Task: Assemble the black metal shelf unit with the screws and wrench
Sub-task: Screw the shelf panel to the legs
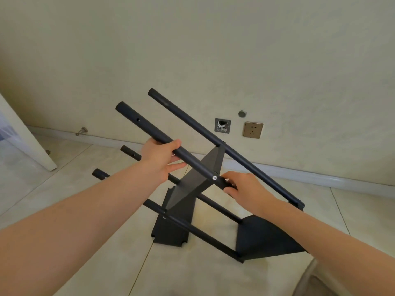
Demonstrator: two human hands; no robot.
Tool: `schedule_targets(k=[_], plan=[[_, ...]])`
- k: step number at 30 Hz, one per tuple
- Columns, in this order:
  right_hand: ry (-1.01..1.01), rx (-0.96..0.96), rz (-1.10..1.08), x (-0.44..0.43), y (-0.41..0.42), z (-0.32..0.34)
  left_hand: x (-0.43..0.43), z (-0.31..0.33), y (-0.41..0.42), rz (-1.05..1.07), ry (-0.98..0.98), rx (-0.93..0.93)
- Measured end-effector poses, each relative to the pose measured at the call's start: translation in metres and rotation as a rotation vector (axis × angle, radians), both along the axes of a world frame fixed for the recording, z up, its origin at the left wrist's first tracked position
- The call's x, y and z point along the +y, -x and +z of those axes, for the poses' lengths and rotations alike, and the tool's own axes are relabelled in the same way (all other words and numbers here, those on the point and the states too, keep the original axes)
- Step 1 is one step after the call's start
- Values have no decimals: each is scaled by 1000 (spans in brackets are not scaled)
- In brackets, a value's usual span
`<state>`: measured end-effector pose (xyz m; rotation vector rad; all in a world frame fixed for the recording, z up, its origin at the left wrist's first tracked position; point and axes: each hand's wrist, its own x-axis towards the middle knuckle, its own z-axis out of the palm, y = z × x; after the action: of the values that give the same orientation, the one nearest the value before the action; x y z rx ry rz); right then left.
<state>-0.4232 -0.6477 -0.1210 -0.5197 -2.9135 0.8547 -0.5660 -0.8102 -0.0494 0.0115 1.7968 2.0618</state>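
We see the black shelf unit point(193, 180) at the centre of our view. It is half built and tilted on the tiled floor point(64, 189), with its four poles running from the 4 o'clock side up toward 10 o'clock. Its end panel point(267, 240) touches the floor at 4 o'clock, and a middle panel crosses between the poles at the centre.

Our left grip point(162, 159) is clenched round the near upper pole point(147, 124), just to the 10 o'clock side of the middle panel, with the thumb lying over the top of the tube. Our right grip point(245, 189) grasps the same pole on the 4 o'clock side of the panel, fingers curled under it. A silver screw point(214, 178) sits in the pole where the panel meets it, between the two grips and just beside the right fingertips.

A loose panel point(171, 231) with notched corners lies on the floor at 6 o'clock, under the lower poles.

On the wall point(213, 50) at 1 o'clock are a socket point(252, 129), an open wall box point(222, 126) just to the 9 o'clock side of it, and a round metal stud point(242, 113) above them. At 9 o'clock a door stop point(81, 131) stands out from the skirting, near the edge of a pale door point(25, 135).
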Motion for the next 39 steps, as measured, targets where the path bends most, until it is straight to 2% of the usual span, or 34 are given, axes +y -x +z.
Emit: schedule_targets(k=[7,16,22,26,31,33,37,39], plan=[[-10,31,-132,11,-20,4,36,30,-35,-24,48,255],[110,-94,-235,28,-58,-3,74,18,-90,-225,161,561],[154,47,-374,38,-73,11,95,12,-114,-302,169,611],[184,154,-350,39,-75,27,106,9,-127,-329,226,650],[173,192,-333,44,-87,27,107,-8,-131,-492,231,510],[181,198,-351,47,-92,25,96,-31,-129,-568,367,576],[216,170,-393,54,-101,18,81,-78,-114,-781,1066,1011],[281,171,-422,59,-109,13,81,-86,-109,-842,1263,1011]])
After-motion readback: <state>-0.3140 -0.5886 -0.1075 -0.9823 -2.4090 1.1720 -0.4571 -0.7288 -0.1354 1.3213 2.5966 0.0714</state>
